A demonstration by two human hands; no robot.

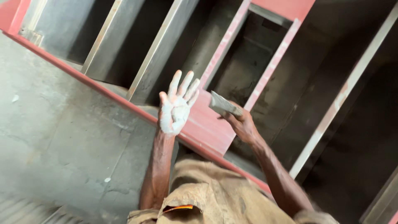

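Against the red frame [207, 124], the left hand [176, 110] is raised flat, fingers [184, 85] spread open, palm caked in white paste. Just right of it, the right hand [242, 124] grips a flat grey scraper [224, 105], fingers curled around it.

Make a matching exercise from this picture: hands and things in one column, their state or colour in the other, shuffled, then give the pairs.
Column one:
1. left hand
2. right hand
3. block
4. frame

Column two:
A. red painted metal
B. open, palm coated in white powder
C. grey, flat, gripped at one end
D. closed around the block

Pairs: 1-B, 2-D, 3-C, 4-A
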